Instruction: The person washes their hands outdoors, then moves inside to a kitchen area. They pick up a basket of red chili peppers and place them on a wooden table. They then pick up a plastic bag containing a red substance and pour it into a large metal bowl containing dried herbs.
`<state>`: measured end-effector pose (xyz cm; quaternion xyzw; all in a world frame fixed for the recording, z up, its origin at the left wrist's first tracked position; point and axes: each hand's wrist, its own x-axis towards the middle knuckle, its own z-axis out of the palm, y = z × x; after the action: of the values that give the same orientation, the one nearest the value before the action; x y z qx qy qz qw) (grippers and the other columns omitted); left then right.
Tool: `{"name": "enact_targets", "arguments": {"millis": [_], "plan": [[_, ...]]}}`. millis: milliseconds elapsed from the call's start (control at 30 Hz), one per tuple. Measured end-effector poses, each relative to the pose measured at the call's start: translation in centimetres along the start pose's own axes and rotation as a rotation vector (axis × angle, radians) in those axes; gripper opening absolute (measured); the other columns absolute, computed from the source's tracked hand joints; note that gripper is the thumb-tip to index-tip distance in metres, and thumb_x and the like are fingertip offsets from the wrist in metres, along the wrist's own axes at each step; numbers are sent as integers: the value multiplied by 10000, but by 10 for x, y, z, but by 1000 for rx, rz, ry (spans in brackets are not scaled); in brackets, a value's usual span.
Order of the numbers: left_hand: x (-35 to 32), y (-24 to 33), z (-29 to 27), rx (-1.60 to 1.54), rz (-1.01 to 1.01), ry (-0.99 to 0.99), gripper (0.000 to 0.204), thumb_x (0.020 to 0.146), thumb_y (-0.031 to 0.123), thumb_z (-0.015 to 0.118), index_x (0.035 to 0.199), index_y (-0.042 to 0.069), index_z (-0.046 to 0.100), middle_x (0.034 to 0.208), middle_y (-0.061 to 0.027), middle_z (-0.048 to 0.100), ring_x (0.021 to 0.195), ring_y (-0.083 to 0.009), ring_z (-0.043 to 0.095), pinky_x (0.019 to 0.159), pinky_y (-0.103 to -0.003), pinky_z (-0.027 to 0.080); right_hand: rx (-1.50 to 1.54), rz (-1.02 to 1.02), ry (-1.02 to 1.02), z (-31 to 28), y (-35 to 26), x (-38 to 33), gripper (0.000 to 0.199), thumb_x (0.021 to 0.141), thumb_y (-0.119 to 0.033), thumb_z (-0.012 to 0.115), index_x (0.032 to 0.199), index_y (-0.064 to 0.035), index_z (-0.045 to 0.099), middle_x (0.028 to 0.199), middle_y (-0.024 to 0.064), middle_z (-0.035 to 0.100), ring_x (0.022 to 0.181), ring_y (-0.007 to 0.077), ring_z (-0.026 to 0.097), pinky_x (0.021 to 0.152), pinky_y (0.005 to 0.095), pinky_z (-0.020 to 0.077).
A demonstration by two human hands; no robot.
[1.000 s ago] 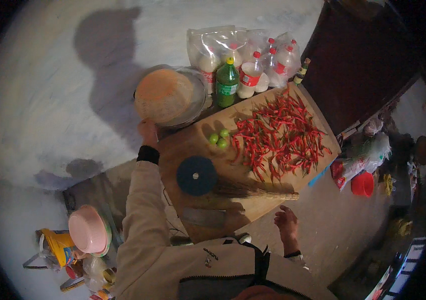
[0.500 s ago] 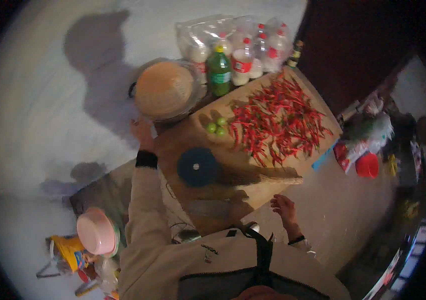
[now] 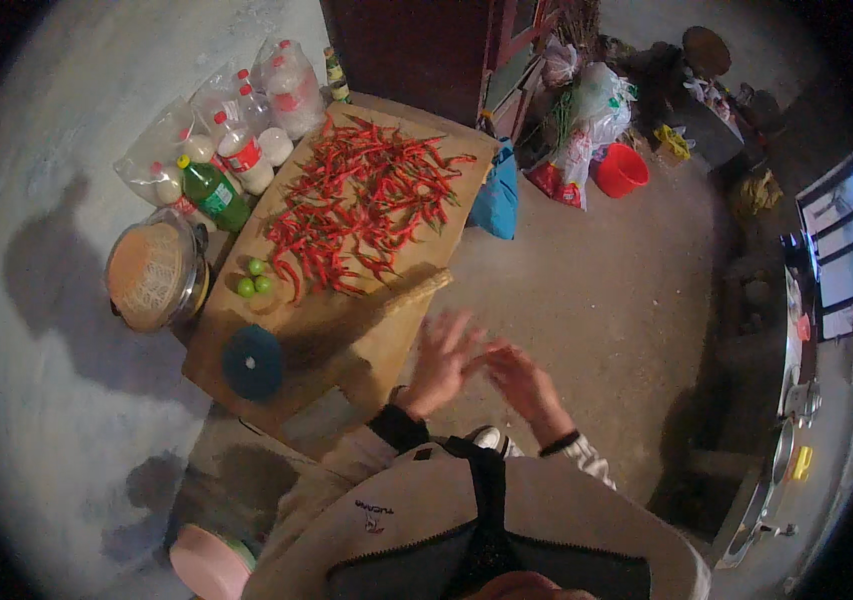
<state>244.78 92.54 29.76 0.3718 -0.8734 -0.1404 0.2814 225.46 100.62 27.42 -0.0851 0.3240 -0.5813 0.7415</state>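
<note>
My left hand [image 3: 443,360] is raised just off the table's near right edge, with its fingers spread and nothing in it. Close beside it, my right hand [image 3: 526,387] reaches toward it with loosely bent fingers; the fingertips meet or overlap, and I cannot tell whether they touch. Nearest to them on the wooden table [image 3: 208,330] lies a straw brush or bundle [image 3: 411,294]. A dark blue round disc [image 3: 238,372] with a pale centre is further left. Red chilli peppers [image 3: 366,195] cover the far part of the table, next to small round green fruits [image 3: 257,267].
Along the wall stand bagged plastic bottles [image 3: 238,150], a green bottle [image 3: 214,195] and a pot with a woven cover [image 3: 146,275]. A blue bag [image 3: 494,195] hangs at the table's right edge. A red bucket [image 3: 621,170] and plastic bags [image 3: 601,100] sit on the floor. A pink basin [image 3: 208,562] is lower left.
My view has swung to the right. My left hand has come from beside the covered pot to my right hand. The chillies, disc and straw bundle stay on the table.
</note>
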Motion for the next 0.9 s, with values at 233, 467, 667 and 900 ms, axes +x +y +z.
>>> {"name": "enact_targets", "arguments": {"millis": [233, 467, 667, 900], "plan": [[-68, 35, 107, -511, -337, -267, 201, 862, 100, 608, 1052, 33, 606, 1069, -164, 628, 972, -360, 603, 816, -416, 488, -293, -439, 549, -124, -137, -185, 337, 940, -52, 594, 1275, -23, 568, 1160, 86, 658, 1008, 152, 623, 836, 272, 505], [-79, 115, 184, -457, -209, -954, 221, 885, 200, 559, 913, -5, 639, 822, -147, 666, 768, -293, 648, 694, -389, 491, -518, -465, 782, -223, -174, -275, 349, 942, -228, 636, 1215, -11, 618, 1017, 38, 676, 919, 131, 633, 847, 308, 518], [-52, 104, 226, -562, -312, -737, 131, 794, 157, 608, 822, 39, 657, 753, -144, 664, 688, -294, 643, 609, -409, 477, -936, -519, 793, -273, -190, -250, 274, 938, -161, 625, 1150, 12, 641, 863, 12, 648, 793, 112, 611, 717, 262, 489], [94, 141, 224, -614, -235, -274, 315, 960, 214, 568, 1224, 44, 590, 1225, -162, 592, 1126, -312, 565, 935, -406, 448, -375, 43, 373, -288, -169, -154, 391, 985, -201, 503, 1348, -58, 530, 1284, 146, 585, 1194, 254, 560, 994, 345, 450]]}}
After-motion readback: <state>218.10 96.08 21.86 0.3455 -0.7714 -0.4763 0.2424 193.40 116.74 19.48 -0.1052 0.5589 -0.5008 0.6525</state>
